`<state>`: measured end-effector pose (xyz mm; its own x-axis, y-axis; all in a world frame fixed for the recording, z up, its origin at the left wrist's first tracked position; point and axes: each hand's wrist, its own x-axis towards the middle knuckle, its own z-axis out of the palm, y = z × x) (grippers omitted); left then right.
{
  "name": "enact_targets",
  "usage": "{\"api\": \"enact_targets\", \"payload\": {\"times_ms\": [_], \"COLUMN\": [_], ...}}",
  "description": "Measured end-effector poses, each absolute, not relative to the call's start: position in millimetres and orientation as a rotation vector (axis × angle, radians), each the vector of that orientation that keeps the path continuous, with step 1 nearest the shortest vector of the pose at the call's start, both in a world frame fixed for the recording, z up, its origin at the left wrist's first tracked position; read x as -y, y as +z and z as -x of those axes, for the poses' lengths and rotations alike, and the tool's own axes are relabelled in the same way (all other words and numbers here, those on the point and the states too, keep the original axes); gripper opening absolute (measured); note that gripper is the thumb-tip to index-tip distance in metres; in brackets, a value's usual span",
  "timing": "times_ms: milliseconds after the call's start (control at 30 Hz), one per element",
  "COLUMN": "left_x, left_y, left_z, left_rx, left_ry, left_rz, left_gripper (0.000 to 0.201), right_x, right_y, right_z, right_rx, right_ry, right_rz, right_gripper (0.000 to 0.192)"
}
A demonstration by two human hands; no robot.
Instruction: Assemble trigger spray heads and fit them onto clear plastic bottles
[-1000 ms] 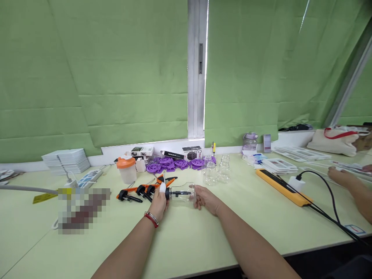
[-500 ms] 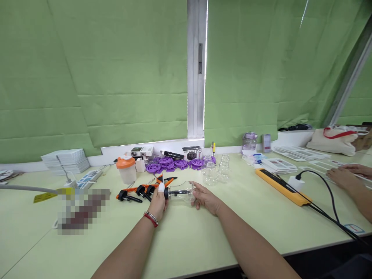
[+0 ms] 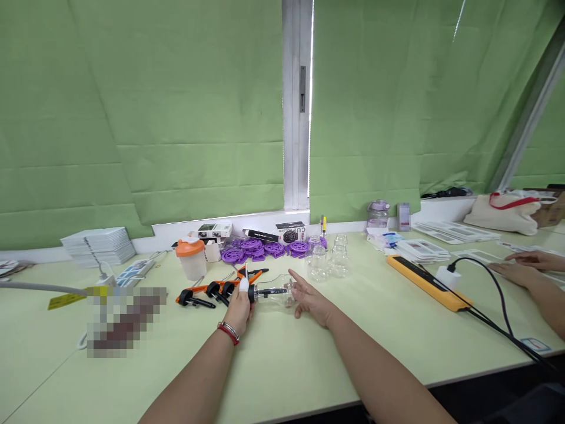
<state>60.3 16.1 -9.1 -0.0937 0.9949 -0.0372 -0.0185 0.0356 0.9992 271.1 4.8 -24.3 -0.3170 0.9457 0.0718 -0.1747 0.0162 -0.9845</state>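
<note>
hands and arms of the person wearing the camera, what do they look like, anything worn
Both forearms are bare, with no sleeves in view. The left hand has a white cover on one fingertip, and its wrist carries a red band beside a thin silver bangle. The right hand wears nothing visible.

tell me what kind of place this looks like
Probably a small hand-assembly workroom at a window. A long pale green table carries loose parts in batches: black dropper caps, clear glass bottles, purple plastic discs. Another person's hands work further along it.
</note>
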Motion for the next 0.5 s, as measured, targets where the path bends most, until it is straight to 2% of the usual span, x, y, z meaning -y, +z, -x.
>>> {"api": "enact_targets", "payload": {"times_ms": [500], "left_x": [-12.9], "left_y": [-5.8], "left_z": [-62.9], "left_rx": [-1.297], "left_ry": [1.293], "left_rz": [-1.169], "left_gripper": [0.043], "right_x": [-7.0], "right_y": [-21.8], "right_z": [-270.9], "right_rx": [1.360], "right_ry": [1.495], "right_rz": [0.969], "right_gripper": [0.073]}}
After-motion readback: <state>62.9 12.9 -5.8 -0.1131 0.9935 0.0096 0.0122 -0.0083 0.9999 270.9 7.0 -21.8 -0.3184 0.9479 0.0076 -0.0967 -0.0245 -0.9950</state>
